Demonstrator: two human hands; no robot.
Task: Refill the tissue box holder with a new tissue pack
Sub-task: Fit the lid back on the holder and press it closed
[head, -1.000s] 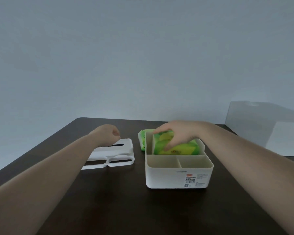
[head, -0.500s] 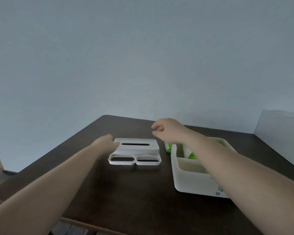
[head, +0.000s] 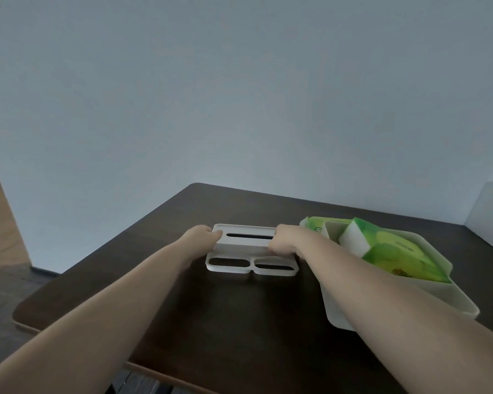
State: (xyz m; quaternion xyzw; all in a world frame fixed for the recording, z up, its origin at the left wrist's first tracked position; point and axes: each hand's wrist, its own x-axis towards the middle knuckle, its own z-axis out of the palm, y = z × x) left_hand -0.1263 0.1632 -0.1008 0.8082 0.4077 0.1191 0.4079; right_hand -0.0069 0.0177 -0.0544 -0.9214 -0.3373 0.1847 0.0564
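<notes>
Two bare forearms reach in from the bottom corners of the frame over a dark brown counter (head: 239, 322). At centre, both hands grip a white lid (head: 251, 248) that lies flat on the counter (it has one long slot on its raised far part and two oval openings along its near edge). The left hand (head: 201, 237) is curled closed around the lid's left end, the right hand (head: 283, 241) curled closed around its right end, fingers wrapped over the edges.

Right of centre, just beside the right forearm, sits a white open-topped box (head: 410, 302) with a divider inside. A green tissue pack (head: 393, 253) lies tilted in its far compartment, one end propped up above the rim. Just beyond the box, touching or nearly touching its far left corner, a second green pack (head: 315, 223) rests on the counter, mostly hidden.

A pale grey wall (head: 239, 95) fills the upper frame; wooden flooring (head: 0, 228) shows at the left edge.
</notes>
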